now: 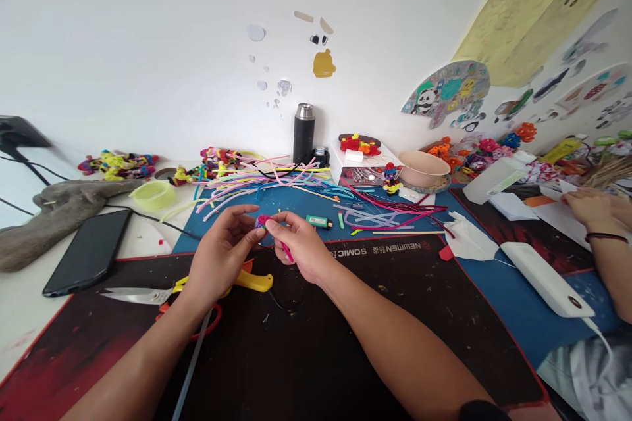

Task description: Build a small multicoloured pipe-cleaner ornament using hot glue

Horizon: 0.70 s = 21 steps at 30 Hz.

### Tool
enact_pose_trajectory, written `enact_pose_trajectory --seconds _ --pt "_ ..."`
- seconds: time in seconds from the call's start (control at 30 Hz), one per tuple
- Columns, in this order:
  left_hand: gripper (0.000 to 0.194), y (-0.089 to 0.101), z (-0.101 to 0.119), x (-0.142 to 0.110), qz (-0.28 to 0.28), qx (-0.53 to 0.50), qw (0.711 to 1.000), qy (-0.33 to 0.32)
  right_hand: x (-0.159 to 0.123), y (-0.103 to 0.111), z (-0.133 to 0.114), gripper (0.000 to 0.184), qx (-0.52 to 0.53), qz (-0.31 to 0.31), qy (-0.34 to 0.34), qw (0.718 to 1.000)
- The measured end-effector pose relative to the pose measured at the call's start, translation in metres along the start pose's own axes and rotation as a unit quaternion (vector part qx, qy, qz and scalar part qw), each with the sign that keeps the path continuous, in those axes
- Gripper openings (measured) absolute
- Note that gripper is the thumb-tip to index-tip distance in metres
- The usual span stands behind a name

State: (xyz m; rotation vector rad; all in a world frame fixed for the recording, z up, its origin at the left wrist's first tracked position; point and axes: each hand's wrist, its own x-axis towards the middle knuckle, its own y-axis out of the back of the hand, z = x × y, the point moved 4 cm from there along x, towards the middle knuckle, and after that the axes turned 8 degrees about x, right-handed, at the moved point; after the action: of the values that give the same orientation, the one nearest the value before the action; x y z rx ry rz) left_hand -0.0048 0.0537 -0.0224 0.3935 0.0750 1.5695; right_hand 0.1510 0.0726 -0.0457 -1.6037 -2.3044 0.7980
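Observation:
My left hand point(226, 247) and my right hand point(297, 243) meet above the black mat. A small coiled pink and purple pipe cleaner piece point(263, 220) is pinched between their fingertips. From under my right fingers a bright pink end point(287, 252) pokes out. Beneath my left hand lie scissors point(141, 295) with metal blades and, partly covered by the hand, a yellow tool that looks like a glue gun point(254, 280). A green lighter point(319, 221) rests just beyond my right hand.
Loose colored pipe cleaners point(276, 187) spread along the back, before a black thermos point(304, 135). A phone point(87, 253) and a driftwood piece point(59, 210) lie left. At right are a white power bank point(546, 279), a beige bowl point(423, 168) and another person's arm point(605, 230).

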Motion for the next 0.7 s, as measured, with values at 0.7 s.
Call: enact_pose_trajectory --seconds 0.7 --pt "0.055 0.001 0.002 0.000 0.020 0.007 1.000 -0.009 -0.006 -0.007 -0.011 0.063 0.014 -0.007 -0.019 1.000"
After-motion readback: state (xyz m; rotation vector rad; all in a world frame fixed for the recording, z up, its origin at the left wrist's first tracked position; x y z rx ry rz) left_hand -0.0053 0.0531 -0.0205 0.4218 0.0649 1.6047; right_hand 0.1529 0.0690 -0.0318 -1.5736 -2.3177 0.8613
